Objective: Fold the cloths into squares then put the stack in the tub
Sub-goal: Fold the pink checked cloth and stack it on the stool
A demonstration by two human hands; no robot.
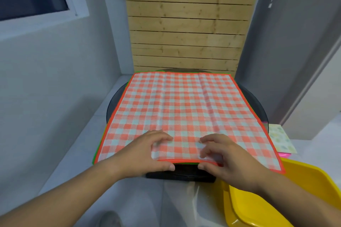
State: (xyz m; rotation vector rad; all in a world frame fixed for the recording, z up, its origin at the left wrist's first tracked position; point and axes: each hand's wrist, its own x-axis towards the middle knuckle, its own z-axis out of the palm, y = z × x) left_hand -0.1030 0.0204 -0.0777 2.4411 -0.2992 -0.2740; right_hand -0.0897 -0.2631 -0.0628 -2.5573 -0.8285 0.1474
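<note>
Both hands pinching checked cloth near edge, yellow tub beside (right)

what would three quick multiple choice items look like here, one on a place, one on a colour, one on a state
1. Where is the yellow tub?
A. at the person's lower right
B. on the window sill
C. under the cloth

2. The checked cloth is:
A. blue and white
B. red and white
C. plain green

3. The cloth lies:
A. rolled up
B. folded small
C. spread flat

Answers: 1 A, it sits by the right hand. 2 B, red checks with a red hem. 3 C, it covers the round table, with both hands, the left hand too, pinching its near edge.
</note>
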